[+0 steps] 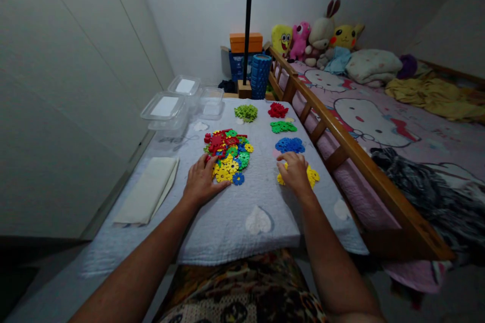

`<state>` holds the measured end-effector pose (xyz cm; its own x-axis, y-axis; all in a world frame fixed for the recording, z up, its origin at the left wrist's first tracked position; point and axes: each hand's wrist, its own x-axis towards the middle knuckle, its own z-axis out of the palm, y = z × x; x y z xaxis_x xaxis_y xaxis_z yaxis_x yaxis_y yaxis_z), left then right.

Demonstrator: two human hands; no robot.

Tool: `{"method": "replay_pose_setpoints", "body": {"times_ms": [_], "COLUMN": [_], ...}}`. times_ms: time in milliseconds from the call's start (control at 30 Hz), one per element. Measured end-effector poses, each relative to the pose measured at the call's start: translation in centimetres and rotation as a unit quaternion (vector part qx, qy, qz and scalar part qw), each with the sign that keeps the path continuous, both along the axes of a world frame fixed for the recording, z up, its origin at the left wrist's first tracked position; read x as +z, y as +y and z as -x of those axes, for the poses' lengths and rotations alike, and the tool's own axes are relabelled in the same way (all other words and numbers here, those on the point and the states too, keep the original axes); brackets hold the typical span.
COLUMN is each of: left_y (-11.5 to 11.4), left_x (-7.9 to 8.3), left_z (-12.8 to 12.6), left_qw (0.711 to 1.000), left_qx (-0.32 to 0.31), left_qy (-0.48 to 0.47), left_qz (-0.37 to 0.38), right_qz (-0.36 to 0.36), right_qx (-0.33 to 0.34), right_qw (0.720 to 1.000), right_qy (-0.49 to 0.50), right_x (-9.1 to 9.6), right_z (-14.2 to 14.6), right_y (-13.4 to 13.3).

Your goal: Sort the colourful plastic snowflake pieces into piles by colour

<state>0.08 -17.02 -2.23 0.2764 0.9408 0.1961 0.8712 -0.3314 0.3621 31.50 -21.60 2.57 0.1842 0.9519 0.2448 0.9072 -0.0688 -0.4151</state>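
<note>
My left hand rests at the near left edge of a mixed pile of plastic snowflake building discs. Its fingers are spread, touching the pile's side, with the thumb beside the yellow discs. Red, yellow, green and blue pieces lie mixed there. Over a pile of yellow snowflake discs is my right hand, its fingers bent and apart. Nothing shows between them, and the hand hides part of that pile. Just beyond it lie blue discs, then green discs and red discs. Light green discs form another pile.
Clear plastic boxes with lids stand at the table's back left. A folded cream cloth lies at the left. The table has a pale cloth cover. A wooden bed rail runs along the right side; a black pole rises behind.
</note>
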Motion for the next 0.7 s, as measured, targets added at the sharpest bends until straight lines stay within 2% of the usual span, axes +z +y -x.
{"method": "replay_pose_setpoints", "body": {"times_ms": [100,267,467,700], "left_y": [0.0,-0.1,-0.1,-0.2], "left_x": [0.2,0.4,0.1,0.3], "left_z": [0.0,0.0,0.2,0.3], "left_qw": [1.0,1.0,1.0,0.999], "left_qx": [-0.007,-0.008,-0.009,-0.01], "left_qy": [-0.003,-0.01,-0.026,-0.045], "left_qz": [-0.001,-0.002,0.001,0.005], "right_qz": [0.029,0.062,0.051,-0.002], "right_qx": [0.071,0.078,0.08,0.061], "right_qw": [0.997,0.995,0.995,0.998], "right_qy": [-0.004,-0.013,0.009,0.02], "right_x": [0.3,-1.2,-3.7,-4.6], "right_z": [3.4,6.6,7.3,6.9], "right_y": [2.3,5.9,7.3,7.4]}}
